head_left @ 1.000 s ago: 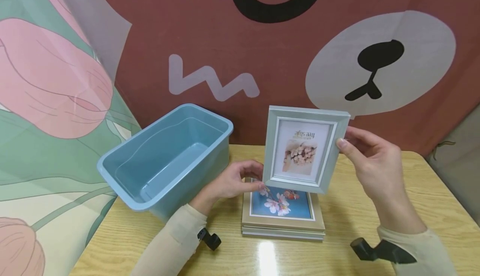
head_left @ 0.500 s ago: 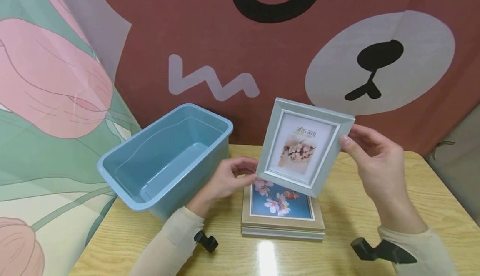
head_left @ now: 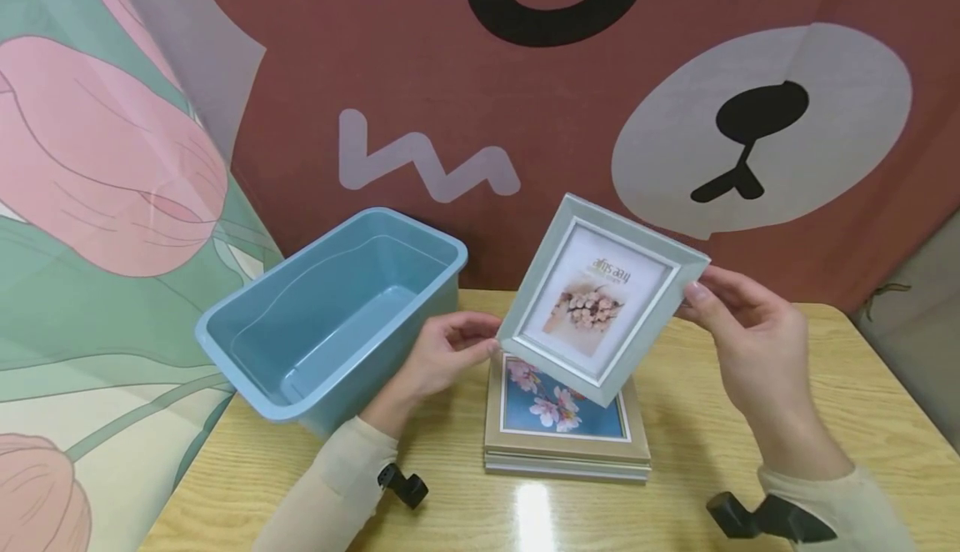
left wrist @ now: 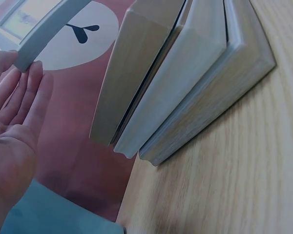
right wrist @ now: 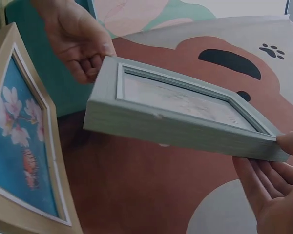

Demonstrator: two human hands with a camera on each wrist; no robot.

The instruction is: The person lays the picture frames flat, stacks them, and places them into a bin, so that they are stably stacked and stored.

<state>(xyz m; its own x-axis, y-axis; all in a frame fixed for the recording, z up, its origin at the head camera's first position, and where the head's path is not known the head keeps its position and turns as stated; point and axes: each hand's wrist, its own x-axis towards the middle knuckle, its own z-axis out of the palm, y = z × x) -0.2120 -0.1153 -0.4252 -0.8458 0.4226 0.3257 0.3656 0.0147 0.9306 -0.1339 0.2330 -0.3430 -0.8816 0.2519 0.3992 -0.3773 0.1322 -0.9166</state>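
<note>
A pale grey-green picture frame [head_left: 588, 298] with a blossom print hangs tilted in the air between both hands. My left hand [head_left: 442, 356] pinches its lower left corner, thumb in front and fingers behind. At the upper right corner my right hand [head_left: 757, 343] grips it the same way; the right wrist view shows the thumb on top of the frame [right wrist: 185, 112] and the fingers below. Beneath it lies a stack of picture frames [head_left: 566, 460], topped by a gold one [head_left: 495, 427] with white blossoms on blue. The left wrist view shows the stack's edges [left wrist: 171, 92] from the side.
A blue plastic bin [head_left: 322, 318] with nothing in it stands left of the stack, close by the left forearm. The wooden table [head_left: 847, 419] ends at a red cloth backdrop [head_left: 420, 52] with a bear drawing.
The grey-green frame has turned clockwise, its lower left corner moving left and up. My left hand has shifted left with that corner, while the right hand has stayed nearly in place.
</note>
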